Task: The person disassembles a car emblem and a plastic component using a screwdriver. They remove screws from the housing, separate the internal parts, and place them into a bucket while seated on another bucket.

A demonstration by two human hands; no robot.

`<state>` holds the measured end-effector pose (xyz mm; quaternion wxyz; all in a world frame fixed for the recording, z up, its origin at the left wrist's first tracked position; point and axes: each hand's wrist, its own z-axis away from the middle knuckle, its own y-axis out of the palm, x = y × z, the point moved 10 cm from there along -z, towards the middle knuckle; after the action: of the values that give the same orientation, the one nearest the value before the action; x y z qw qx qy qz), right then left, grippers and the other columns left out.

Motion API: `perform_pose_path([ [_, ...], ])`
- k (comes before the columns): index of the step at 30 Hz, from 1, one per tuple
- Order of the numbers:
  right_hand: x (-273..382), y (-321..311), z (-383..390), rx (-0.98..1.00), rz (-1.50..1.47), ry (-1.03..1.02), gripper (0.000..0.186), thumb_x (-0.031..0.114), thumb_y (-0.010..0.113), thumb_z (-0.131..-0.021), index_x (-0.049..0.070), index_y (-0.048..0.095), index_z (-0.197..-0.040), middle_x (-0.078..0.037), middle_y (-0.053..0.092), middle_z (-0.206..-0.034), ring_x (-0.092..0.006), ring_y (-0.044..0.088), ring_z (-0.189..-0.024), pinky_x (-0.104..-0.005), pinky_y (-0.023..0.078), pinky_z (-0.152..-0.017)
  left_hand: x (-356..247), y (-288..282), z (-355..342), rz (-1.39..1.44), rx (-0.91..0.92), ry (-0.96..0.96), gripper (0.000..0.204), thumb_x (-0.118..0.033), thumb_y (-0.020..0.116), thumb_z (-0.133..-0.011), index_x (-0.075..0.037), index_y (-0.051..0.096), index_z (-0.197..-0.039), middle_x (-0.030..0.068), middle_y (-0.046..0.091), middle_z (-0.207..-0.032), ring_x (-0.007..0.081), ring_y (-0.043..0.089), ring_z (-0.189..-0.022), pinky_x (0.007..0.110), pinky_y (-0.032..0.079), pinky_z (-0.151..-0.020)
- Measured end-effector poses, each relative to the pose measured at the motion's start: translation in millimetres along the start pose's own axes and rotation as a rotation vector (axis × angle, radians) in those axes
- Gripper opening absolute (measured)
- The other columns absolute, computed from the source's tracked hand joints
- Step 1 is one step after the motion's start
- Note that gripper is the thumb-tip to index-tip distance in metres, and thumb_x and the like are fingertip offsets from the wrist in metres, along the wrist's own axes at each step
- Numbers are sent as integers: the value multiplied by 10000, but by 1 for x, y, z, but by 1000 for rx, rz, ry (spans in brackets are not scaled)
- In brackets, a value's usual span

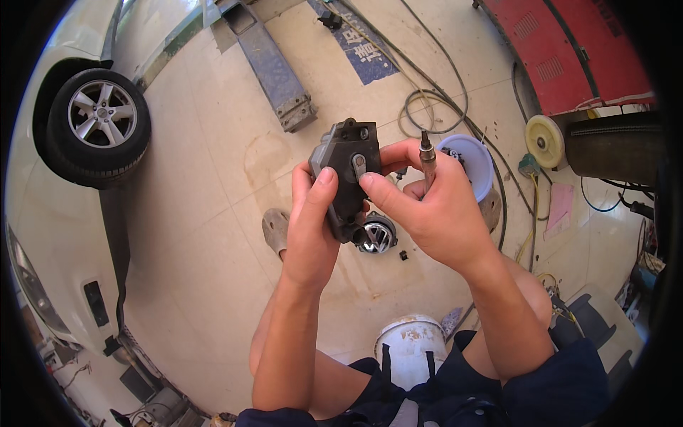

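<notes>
My left hand [313, 220] grips a dark grey housing [341, 149] by its left side, thumb on its face. My right hand [437, 213] has its thumb at a small metal lever [359, 167] on the housing, while also holding an upright tool [427, 160] with a metal tip, apparently a socket driver. Below the housing a round chrome emblem [377, 235] lies on the floor, with a small black piece [403, 255] beside it. A light purple bowl [477, 167] holding small parts sits right of my hands, partly hidden.
A white car [53, 228] with its wheel fills the left. A metal lift arm [263, 71] lies ahead, cables [462, 92] run across the floor [192, 256], and a red machine [562, 50] and hose reel [548, 142] stand at right. A white bucket [409, 331] is below me.
</notes>
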<state>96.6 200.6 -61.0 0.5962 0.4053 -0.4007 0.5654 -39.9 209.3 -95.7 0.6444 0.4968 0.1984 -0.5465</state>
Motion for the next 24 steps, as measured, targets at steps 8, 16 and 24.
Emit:
perform_pose_path([
  [8, 0, 1, 0, -37, -12, -44, 228, 129, 704, -894, -36, 629, -1032, -29, 670, -881, 14, 457, -559, -182, 348, -480, 3, -3, 1, -95, -16, -22, 431, -401, 388, -1055, -54, 451, -1303, 160, 618, -1271, 159, 607, -946, 313, 485, -750],
  [16, 6, -5, -1, -35, 27, -24, 249, 141, 805, -819, -17, 632, -905, -61, 685, -790, -37, 526, -524, -214, 370, -466, 0, 5, 7, -3, 93, 16, 447, -400, 355, -1072, -30, 443, -1306, 192, 594, -1289, 207, 604, -876, 336, 480, -746],
  [24, 3, -4, -1, -60, 108, -85, 239, 165, 769, -829, -23, 652, -919, -47, 659, -706, -56, 450, -500, -242, 354, -466, 0, 5, 2, -26, 104, 41, 522, -461, 495, -1035, -59, 330, -1324, 93, 553, -1153, 157, 564, -899, 311, 486, -769],
])
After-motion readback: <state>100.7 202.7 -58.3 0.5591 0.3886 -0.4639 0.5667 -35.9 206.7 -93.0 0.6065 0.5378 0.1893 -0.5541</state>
